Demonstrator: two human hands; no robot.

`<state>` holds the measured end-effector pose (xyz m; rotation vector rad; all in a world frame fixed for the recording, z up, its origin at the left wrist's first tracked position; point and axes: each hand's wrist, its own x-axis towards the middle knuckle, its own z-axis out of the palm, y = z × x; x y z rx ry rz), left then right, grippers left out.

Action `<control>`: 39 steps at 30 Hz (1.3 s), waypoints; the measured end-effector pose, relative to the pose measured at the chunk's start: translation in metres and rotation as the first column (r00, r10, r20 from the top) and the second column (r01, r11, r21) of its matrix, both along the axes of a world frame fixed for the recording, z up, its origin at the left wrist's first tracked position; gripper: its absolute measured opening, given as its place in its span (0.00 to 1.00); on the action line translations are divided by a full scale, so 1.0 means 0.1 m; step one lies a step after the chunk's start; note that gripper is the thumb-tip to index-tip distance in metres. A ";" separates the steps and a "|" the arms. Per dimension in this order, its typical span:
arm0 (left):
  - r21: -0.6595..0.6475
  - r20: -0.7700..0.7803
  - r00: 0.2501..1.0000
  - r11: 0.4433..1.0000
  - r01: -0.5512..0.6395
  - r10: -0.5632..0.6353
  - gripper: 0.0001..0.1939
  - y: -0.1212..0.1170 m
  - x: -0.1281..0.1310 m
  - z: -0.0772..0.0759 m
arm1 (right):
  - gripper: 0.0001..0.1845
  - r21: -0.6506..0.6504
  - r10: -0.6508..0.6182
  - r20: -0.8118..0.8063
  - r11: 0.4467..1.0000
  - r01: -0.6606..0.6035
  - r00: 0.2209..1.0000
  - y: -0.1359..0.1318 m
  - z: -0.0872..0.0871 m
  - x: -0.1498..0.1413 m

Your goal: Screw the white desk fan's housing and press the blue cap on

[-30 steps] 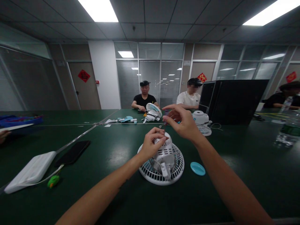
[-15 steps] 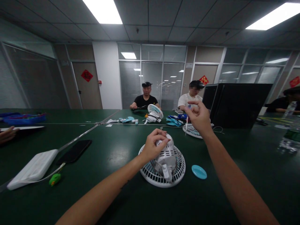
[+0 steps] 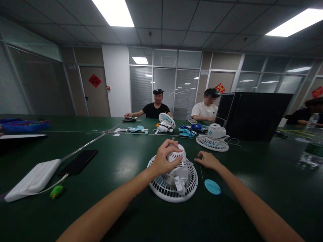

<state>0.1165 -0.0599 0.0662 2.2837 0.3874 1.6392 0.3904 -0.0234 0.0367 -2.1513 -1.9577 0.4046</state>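
A small white fan (image 3: 173,196) lies grille-down on the green table in front of me. My left hand (image 3: 168,158) curls over the top of its rounded, slotted motor housing. To the right of the fan, low over the table, my right hand (image 3: 207,160) pinches a screwdriver (image 3: 201,172) whose thin shaft points down. Its handle is mostly hidden by my fingers. Just below that hand lies a light blue oval disc (image 3: 212,187).
A second white fan (image 3: 212,144) rests grille-down beside a black computer case (image 3: 257,114). Another fan (image 3: 166,123) stands farther back, near blue parts (image 3: 186,131). At left are a white power bank (image 3: 32,179) and a black phone (image 3: 79,162). Two people sit opposite.
My right hand has come down with the screwdriver from above to near the tabletop. The left hand stays on the fan. The person in black across the table has reached sideways to the left.
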 end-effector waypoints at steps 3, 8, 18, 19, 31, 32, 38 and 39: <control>-0.009 0.004 1.000 1.000 0.009 -0.009 0.08 0.02 -0.01 0.01 | 0.28 -0.029 -0.020 0.025 0.999 0.021 0.999 -0.05 0.09 0.05; -0.001 0.003 1.000 1.000 0.012 -0.012 0.08 0.03 -0.01 0.02 | 0.35 -0.239 -0.017 -0.006 0.971 0.015 1.000 -0.33 0.36 0.06; 0.015 0.011 1.000 1.000 -0.027 0.027 0.08 0.13 -0.04 0.01 | 0.36 -0.411 0.019 0.071 0.912 0.012 0.997 -0.62 0.57 -0.30; 0.011 0.009 0.999 0.999 -0.034 0.034 0.08 0.14 -0.05 0.00 | 0.36 -0.417 0.016 0.064 0.909 0.012 0.998 -0.61 0.56 -0.30; -0.023 0.023 0.996 0.996 -0.082 0.082 0.11 0.16 -0.06 -0.01 | 0.26 -0.259 0.222 -0.026 0.940 -0.221 0.975 -0.60 0.58 -0.20; -0.042 0.029 0.995 0.995 -0.095 0.096 0.14 0.15 -0.05 -0.02 | 0.25 -0.220 0.254 -0.067 0.939 -0.263 0.965 -0.60 0.59 -0.17; -0.291 0.055 0.991 0.951 -0.103 0.124 0.36 0.14 -0.04 -0.12 | 0.22 0.095 0.438 -0.361 0.896 -0.434 0.824 -0.66 0.70 -0.12; -0.331 0.052 0.993 0.940 -0.087 0.110 0.37 0.15 -0.04 -0.14 | 0.22 0.136 0.449 -0.406 0.891 -0.434 0.795 -0.67 0.72 -0.14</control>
